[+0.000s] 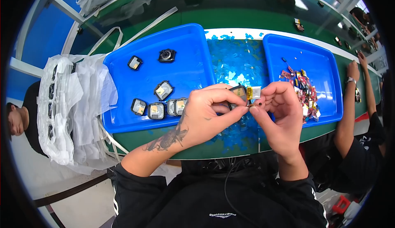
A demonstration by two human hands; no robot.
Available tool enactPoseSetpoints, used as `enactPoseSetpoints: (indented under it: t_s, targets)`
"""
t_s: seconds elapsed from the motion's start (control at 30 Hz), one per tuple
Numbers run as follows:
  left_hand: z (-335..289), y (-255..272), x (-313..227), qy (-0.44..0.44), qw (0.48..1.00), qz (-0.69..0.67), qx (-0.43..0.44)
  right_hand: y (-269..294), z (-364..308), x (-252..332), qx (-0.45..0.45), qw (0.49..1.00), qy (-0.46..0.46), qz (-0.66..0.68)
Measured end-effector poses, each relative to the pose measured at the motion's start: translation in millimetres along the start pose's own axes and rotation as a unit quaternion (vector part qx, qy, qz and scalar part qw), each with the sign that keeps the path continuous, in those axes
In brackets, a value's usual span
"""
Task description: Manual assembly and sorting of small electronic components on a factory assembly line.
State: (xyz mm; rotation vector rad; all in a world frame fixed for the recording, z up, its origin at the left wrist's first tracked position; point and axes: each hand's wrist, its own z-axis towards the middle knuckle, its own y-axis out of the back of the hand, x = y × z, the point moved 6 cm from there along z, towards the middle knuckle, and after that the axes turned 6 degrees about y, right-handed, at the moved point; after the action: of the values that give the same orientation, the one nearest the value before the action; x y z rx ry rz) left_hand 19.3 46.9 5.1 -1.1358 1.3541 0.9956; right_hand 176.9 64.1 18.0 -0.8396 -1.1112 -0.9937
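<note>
Above the green bench, between two blue trays, my hands meet fingertip to fingertip. My left hand (207, 111) is closed around a dark smartwatch case (238, 91), its thumb and a finger pinching close to the case's edge. My right hand (284, 115) pinches a small silver battery (256, 93) with yellow tape at one end, beside the case. A tiny dark round part (259, 104) shows at the right fingertips, near thin wires. Exactly where battery, wires and case join is too small to tell.
The left blue tray (204, 43) holds several watch cases (163, 90). In the right blue tray (268, 59) lies a heap of small batteries and circuit parts (306, 92). Blue film scraps (234, 59) litter the bench. Plastic-wrapped packs (82, 100) stand left; a co-worker's arm (347, 104) is right.
</note>
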Motion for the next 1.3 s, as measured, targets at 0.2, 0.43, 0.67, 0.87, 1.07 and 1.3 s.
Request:
enactPoseSetpoints:
  t_s: [0.2,0.43,0.67,0.87,1.07,1.3]
  targets:
    - [1,-1,-5,-0.037,0.998,-0.035,-0.032,2,4,-10,-0.03,0.999,0.016,-0.003]
    - [-1,2,-7,-0.06,0.998,-0.011,-0.022,-2,9,-10,-0.037,0.996,0.049,-0.064]
    - [-2,1,-7,-0.049,0.997,-0.028,-0.052,-4,7,-7,-0.062,0.984,0.063,-0.156]
    - [0,2,-5,-0.084,0.994,-0.04,-0.064,-6,13,-1,-0.073,0.973,0.067,-0.21]
    - [-4,8,8,-0.026,0.991,-0.096,-0.088,-25,26,-5,0.025,0.975,0.039,-0.218]
    - [-79,26,-111,-0.329,0.871,0.354,-0.083,18,197,-37,0.117,0.912,0.064,-0.387]
